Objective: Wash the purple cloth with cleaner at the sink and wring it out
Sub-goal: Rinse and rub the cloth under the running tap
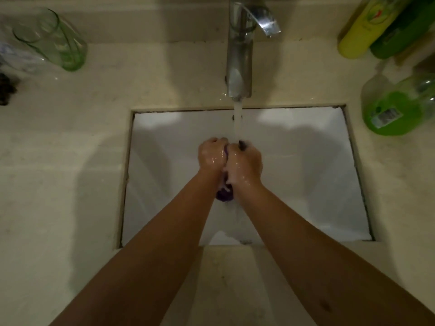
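Two hands grip one cloth (pixel 225 195): left hand (pixel 211 154) and right hand (pixel 244 164) fisted side by side, centre frame. Cloth runs top-to-bottom between them, under the tap stream (pixel 237 121).

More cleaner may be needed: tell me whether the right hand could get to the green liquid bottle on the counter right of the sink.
Probably yes, once free: the right hand now grips the purple cloth, and nothing stands between it and the green liquid bottle.
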